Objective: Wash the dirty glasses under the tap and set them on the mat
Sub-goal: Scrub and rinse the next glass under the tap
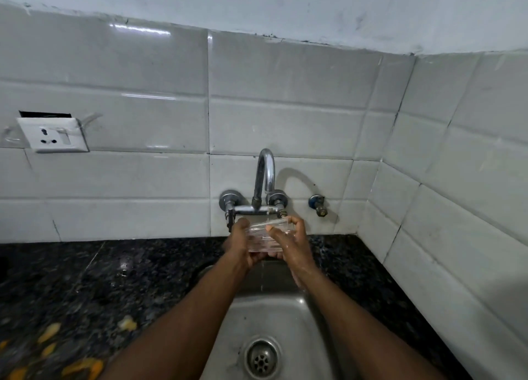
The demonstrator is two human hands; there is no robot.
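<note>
Clear ribbed drinking glass (pixel 261 238) sits directly under the curved chrome tap (pixel 265 174), long axis near upright, rim up. Held between 2 hands: left hand (pixel 239 247) wraps its left wall, right hand (pixel 290 241) curls over the rim. Both equally near.

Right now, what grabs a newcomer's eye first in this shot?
The left hand and right hand hold a clear glass at frame centre, just under the chrome tap. Water drips from it into the steel sink below. Next comes the white socket on the wall at far left, above the dark counter.
</note>
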